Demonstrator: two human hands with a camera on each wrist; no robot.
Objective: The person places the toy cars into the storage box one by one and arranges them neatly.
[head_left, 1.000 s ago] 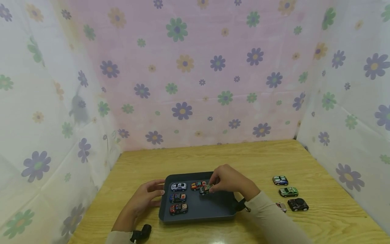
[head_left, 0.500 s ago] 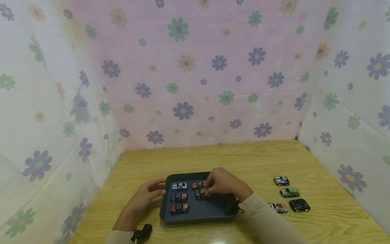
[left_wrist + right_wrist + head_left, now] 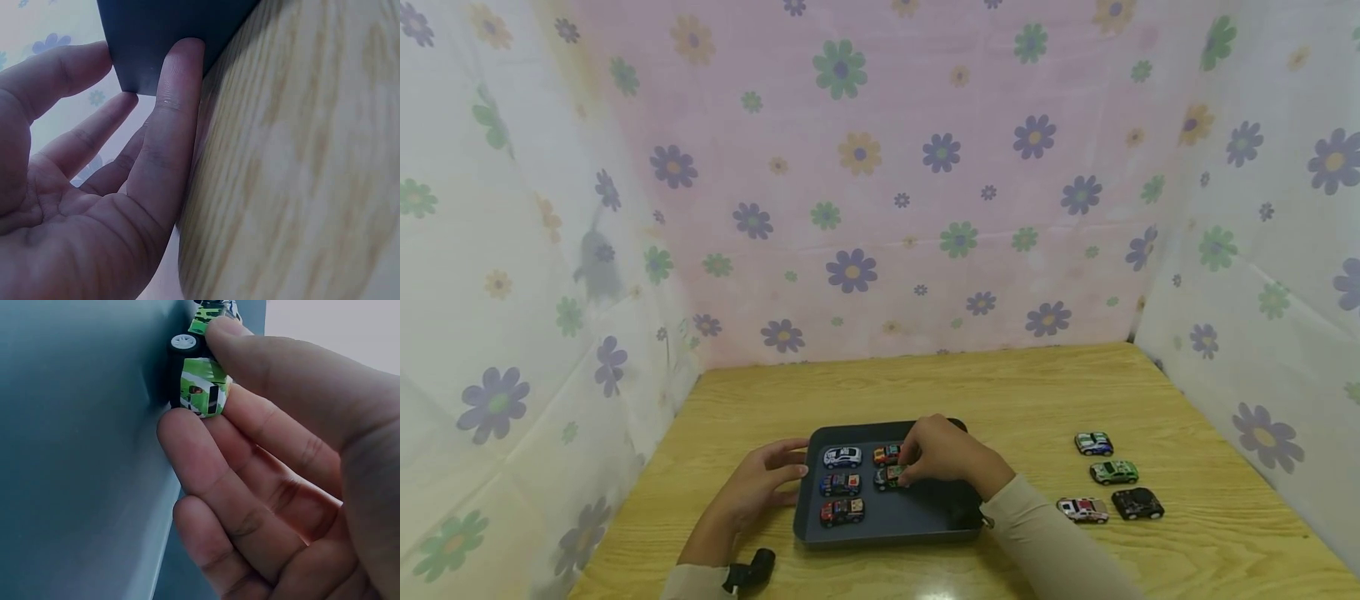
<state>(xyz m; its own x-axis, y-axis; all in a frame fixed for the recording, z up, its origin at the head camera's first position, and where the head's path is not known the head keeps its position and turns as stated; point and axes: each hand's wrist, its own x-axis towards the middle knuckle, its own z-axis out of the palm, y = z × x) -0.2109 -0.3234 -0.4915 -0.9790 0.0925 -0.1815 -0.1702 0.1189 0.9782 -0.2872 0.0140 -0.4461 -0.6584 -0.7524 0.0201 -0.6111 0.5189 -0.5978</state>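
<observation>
A dark grey tray (image 3: pixel 917 533) lies on the wooden table with several toy cars in it. My right hand (image 3: pixel 951 454) pinches a green and white toy car (image 3: pixel 203 387) between thumb and fingers, low over the tray floor. In front of the hand, a red and orange toy car (image 3: pixel 886 455) sits just behind the pinched one, partly hidden. My left hand (image 3: pixel 760 483) stays at the tray's left side; the thumb and fingertips touch the outer wall (image 3: pixel 162 31), fingers loosely extended. White (image 3: pixel 842 457), blue (image 3: pixel 840 484) and red (image 3: pixel 842 512) toy cars form a column along the tray's left.
On the table (image 3: pixel 760 392) to the right stand a white, green and blue car (image 3: pixel 1093 443), a green car (image 3: pixel 1114 472), a black car (image 3: pixel 1138 503) and a white and red car (image 3: pixel 1082 510). Flowered cloth (image 3: pixel 880 208) encloses the table's back and sides.
My right hand has moved left with the green and white toy car, bringing it in front of the red and orange one. My left hand has kept its place.
</observation>
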